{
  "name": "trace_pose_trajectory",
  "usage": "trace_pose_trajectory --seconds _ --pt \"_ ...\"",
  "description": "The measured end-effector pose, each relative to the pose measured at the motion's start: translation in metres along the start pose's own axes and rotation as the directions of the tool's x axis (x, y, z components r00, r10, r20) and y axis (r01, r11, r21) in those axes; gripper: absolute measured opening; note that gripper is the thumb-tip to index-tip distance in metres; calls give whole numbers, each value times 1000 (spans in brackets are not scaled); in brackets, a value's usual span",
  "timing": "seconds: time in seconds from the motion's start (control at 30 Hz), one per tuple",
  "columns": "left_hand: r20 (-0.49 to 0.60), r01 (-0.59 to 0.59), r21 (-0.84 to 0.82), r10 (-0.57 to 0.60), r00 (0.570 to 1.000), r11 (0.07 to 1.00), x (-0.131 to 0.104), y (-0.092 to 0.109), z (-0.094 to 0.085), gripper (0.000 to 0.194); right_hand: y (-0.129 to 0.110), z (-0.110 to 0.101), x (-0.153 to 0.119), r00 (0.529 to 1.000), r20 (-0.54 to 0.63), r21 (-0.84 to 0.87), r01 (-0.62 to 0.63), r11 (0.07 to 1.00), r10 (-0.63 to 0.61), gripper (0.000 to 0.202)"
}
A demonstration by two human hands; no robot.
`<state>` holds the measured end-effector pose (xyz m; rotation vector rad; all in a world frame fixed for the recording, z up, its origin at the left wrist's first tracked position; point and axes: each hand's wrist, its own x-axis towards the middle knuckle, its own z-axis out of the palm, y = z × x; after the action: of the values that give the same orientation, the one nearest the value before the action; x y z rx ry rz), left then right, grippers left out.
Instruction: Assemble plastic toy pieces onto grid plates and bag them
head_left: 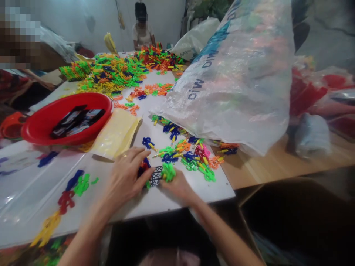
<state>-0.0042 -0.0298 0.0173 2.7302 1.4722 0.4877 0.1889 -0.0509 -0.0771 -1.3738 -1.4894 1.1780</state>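
Glossy plastic toy pieces [191, 155], shiny red plastic bowl [41, 125], translucent crinkled plastic sack [244, 74], matt wooden tabletop [277, 162]

Both hands sit close together near the front edge of the white table [177, 199]. The left hand [126, 177] covers some blue and red toy pieces [144, 165]. The right hand [177, 186] pinches a green toy piece [168, 171]. A small black patterned card [155, 176] lies between them. A red bowl [50, 120] sits toward the left edge, and a big plastic bag [238, 74] leans over the right side.
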Motion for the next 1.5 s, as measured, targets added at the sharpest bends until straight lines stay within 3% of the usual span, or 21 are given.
trace_pose_trajectory --seconds 0.1,0.2,0.3,0.43,0.53,0.6,0.67,0.7,0.8,0.87,0.97,1.07,1.13,1.17,1.2,1.27,1.37,1.43,1.5 --pt "138 -68 47 61 989 997 6 -3 26 28 19 33 -18 997 -22 61 -71 996 73 3" --pt "169 -62 54 52 984 997 7 -7 41 33 29 49 -13 1000 20 -19 22 1000 -22 7" --pt "144 -20 24 16 989 1000 2 -9 43 38 30 48 -5 982 122 -312 174 934 -142 13" --pt "168 -36 21 32 985 999 -3 -8 38 61 24 53 0 964 255 -586 212 782 -70 19" --pt "166 24 90 -38 985 996 -4 -9 37 55 20 60 3 960 277 -676 229 700 -47 23" --pt "166 37 118 -56 985 992 -5 -10 37 46 17 52 8 934 350 -639 293 711 -70 21" --pt "171 8 112 -27 985 994 -8 -10 36 40 14 28 18 891 438 -561 371 740 -115 19" --pt "174 -9 105 -9 985 994 -10 -10 35 39 12 12 26 893 432 -565 378 734 -128 20" --pt "181 -32 89 16 983 996 -14 -10 33 35 7 -36 58 973 201 -793 230 564 -115 28" --pt "185 -24 76 10 983 997 -14 -9 32 34 3 -56 79 986 127 -903 159 399 -107 28" --pt "189 -21 47 12 982 999 -15 -8 31 32 0 -60 88 957 249 -921 282 269 -152 21" --pt "191 -49 21 44 981 999 -17 -6 29 32 6 -50 62 865 401 -847 475 239 -300 17" --pt "195 -60 14 56 979 998 -19 -4 28 32 15 -45 34 780 506 -754 608 250 -368 17" --pt "198 -62 14 58 979 998 -19 -3 28 32 20 -44 20 756 530 -715 642 277 -384 17" --pt "201 -62 17 58 978 998 -19 -3 28 32 26 -42 8 762 517 -697 639 325 -391 18" --pt "203 -69 24 62 977 997 -19 -3 29 32 35 -38 -9 849 377 -720 520 460 -369 20" --pt "195 -78 25 72 978 997 -18 -3 28 32 39 -29 -14 974 102 -752 209 625 -203 25" --pt "185 -79 18 74 980 997 -17 -2 24 34 34 -26 -11 993 29 -705 98 702 -110 25" --pt "150 -72 2 70 986 997 -14 1 19 39 23 -27 -6 995 28 -570 93 817 -93 22"
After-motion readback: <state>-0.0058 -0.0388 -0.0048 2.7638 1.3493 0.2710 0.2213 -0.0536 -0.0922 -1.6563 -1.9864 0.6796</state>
